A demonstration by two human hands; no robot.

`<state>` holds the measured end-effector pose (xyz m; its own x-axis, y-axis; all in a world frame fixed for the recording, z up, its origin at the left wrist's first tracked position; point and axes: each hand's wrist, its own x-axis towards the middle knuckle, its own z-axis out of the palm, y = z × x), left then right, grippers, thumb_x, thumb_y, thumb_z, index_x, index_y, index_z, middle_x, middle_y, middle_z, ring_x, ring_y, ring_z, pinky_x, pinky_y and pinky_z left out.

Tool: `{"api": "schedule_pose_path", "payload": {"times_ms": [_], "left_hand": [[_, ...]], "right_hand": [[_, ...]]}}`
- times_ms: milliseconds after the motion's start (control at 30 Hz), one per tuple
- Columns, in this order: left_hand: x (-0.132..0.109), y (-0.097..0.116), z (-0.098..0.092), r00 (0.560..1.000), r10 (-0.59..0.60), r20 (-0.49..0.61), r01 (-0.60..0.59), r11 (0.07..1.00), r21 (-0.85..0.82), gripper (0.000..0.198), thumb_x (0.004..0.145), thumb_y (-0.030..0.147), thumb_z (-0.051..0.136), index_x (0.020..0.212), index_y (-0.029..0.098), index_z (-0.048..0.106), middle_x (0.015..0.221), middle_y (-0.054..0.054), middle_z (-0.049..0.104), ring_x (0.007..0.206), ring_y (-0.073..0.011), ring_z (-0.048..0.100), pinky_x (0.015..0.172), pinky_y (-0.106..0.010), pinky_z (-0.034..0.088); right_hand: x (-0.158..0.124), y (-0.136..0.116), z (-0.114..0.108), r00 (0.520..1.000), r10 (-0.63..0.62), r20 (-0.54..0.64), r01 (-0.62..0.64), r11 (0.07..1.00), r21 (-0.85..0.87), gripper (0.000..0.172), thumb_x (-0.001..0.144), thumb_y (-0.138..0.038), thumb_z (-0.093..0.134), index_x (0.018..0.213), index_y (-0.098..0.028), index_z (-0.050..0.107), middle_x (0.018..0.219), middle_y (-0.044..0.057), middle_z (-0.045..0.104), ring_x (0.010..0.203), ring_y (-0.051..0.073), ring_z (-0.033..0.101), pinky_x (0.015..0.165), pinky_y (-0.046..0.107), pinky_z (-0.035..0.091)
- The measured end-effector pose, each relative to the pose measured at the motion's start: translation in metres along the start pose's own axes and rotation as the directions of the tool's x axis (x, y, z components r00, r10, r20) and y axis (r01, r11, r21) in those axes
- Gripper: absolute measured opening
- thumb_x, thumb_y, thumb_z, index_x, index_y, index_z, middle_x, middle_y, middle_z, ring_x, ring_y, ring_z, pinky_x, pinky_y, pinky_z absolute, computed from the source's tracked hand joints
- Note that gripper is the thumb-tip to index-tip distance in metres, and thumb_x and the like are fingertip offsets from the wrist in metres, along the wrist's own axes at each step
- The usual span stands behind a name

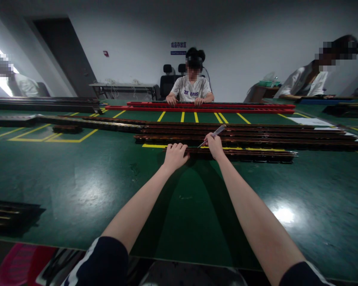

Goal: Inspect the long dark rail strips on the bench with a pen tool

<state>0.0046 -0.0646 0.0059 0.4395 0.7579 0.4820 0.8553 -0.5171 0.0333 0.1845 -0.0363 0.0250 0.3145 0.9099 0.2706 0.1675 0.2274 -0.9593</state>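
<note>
In the head view, my right hand (215, 146) is closed around a screwdriver with a clear handle (220, 130). Its thin shaft slants down and left, and the tip is at a long dark strip (259, 155) with a reddish-brown, shiny edge. My left hand (176, 156) grips that same strip a little to the left, fingers curled over the far side and thumb at the near side. The strip lies flat across the green table. Just beyond it rests a bundle of similar long strips (286, 137). What the tip touches is too small to tell.
Long red rails (241, 108) lie across the far side, with a seated person's hands on them. More dark strips lie at the back left (41, 104) and front left (10, 214). The green table (92, 178) bears yellow tape lines. Other people sit at both sides.
</note>
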Motion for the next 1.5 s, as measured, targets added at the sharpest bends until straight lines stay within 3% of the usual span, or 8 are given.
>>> {"api": "schedule_pose_path", "payload": {"times_ms": [433, 700, 1500], "left_hand": [[0.0, 0.0, 0.003, 1.0, -0.002, -0.027, 0.003, 1.0, 0.02, 0.032, 0.09, 0.033, 0.046, 0.11, 0.016, 0.063, 0.109, -0.01, 0.068, 0.1, -0.0262, 0.06, 0.089, -0.044, 0.04], [0.0, 0.002, 0.003, 1.0, -0.01, -0.028, 0.011, 1.0, 0.023, 0.031, 0.089, 0.032, 0.046, 0.11, 0.017, 0.063, 0.112, -0.01, 0.067, 0.103, -0.0265, 0.058, 0.094, -0.045, 0.037], [-0.001, 0.002, 0.003, 0.999, -0.044, -0.029, 0.046, 0.998, 0.039, 0.041, 0.084, 0.006, 0.038, 0.114, 0.016, 0.063, 0.116, -0.01, 0.067, 0.11, -0.0258, 0.057, 0.099, -0.046, 0.035]], "right_hand": [[-0.003, -0.004, 0.001, 1.0, 0.007, 0.001, -0.007, 1.0, 0.017, 0.026, 0.079, -0.02, 0.048, 0.053, -0.02, 0.048, 0.048, -0.005, 0.045, 0.049, 0.01, 0.049, 0.056, 0.024, 0.044], [-0.005, -0.009, 0.002, 1.0, -0.023, -0.019, 0.022, 0.997, -0.07, 0.024, 0.079, -0.021, 0.05, 0.055, -0.019, 0.05, 0.049, -0.004, 0.049, 0.049, 0.011, 0.05, 0.053, 0.024, 0.043], [-0.004, -0.009, 0.004, 0.999, -0.026, 0.041, 0.03, 0.995, -0.096, 0.025, 0.082, -0.021, 0.051, 0.057, -0.019, 0.051, 0.05, -0.004, 0.051, 0.049, 0.011, 0.054, 0.058, 0.024, 0.046]]}}
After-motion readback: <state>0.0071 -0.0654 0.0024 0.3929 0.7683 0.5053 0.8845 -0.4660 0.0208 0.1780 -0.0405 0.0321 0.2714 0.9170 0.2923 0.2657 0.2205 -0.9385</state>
